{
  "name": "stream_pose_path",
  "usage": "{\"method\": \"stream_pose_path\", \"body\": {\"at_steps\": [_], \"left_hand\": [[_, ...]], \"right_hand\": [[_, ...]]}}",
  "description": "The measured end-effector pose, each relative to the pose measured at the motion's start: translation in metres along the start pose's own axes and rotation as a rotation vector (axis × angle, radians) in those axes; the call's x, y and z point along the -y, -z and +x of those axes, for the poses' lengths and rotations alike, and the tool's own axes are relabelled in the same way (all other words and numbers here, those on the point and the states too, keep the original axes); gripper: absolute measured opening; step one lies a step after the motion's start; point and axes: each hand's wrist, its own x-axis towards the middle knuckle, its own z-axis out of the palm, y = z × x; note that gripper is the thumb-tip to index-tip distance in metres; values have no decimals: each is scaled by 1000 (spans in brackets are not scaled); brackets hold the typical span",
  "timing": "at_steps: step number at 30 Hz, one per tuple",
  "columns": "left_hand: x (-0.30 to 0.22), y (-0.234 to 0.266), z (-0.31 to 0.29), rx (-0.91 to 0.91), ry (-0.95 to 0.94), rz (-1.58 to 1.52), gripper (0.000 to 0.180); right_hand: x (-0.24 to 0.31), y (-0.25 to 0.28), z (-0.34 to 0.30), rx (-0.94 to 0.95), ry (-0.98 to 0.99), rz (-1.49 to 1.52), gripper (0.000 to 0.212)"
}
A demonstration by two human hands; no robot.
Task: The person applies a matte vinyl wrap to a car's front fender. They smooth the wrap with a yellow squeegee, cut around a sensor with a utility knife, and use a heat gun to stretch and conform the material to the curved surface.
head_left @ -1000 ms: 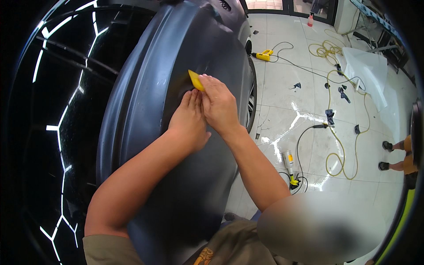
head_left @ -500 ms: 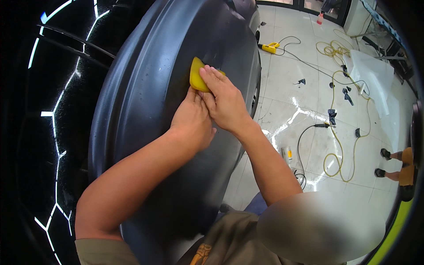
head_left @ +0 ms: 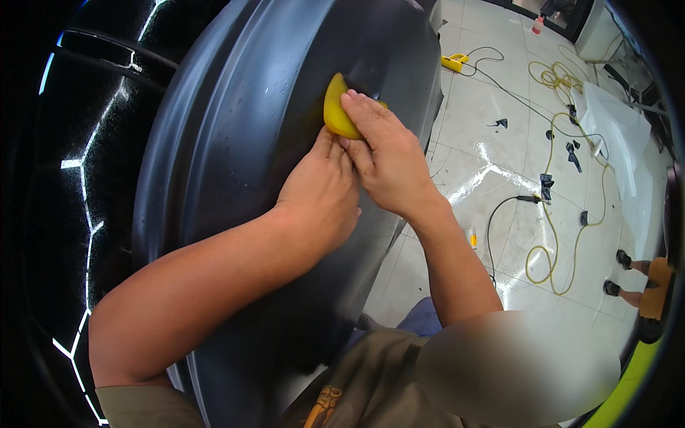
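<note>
A yellow squeegee (head_left: pixel 335 113) lies against the curved, dark matte-grey car panel (head_left: pixel 250 135). My right hand (head_left: pixel 392 160) is wrapped over the squeegee's right side, its fingers pressed together on top. Just below and to the left, my left hand (head_left: pixel 321 184) has its fingers bunched at the squeegee's lower edge, touching both it and my right hand. The left fingertips are partly hidden. Small droplets and light streaks show on the panel's surface beside the raised crease.
Glossy black bodywork (head_left: pixel 107 171) reflects light strips at left. On the tiled floor at right lie a yellow corded tool (head_left: pixel 454 63), a coiled yellow hose (head_left: pixel 556 76), dark film scraps (head_left: pixel 546 187) and a clear sheet (head_left: pixel 610 135). Another person's legs (head_left: pixel 631 278) show far right.
Both hands and the squeegee sit slightly higher and further right in the picture. The floor items have shifted similarly, so much of this is the view moving. The grip looks unchanged.
</note>
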Motion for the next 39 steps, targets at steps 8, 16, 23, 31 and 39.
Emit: {"method": "stream_pose_path", "body": {"at_steps": [8,16,23,31,39], "left_hand": [[11,11,-10,15,-60,32,74],[18,19,-28,-15,-86,16,72],[32,29,-25,-57,-101,-216,54],[64,26,16,-418,-49,17,51],[63,24,12,-217,-29,147,53]], "right_hand": [[-1,3,0,46,1,29,47],[0,3,-5,43,33,66,46],[-2,1,-9,-14,82,76,44],[-21,-22,-4,-453,250,-166,35],[-30,-28,-24,-263,94,-153,58]]}}
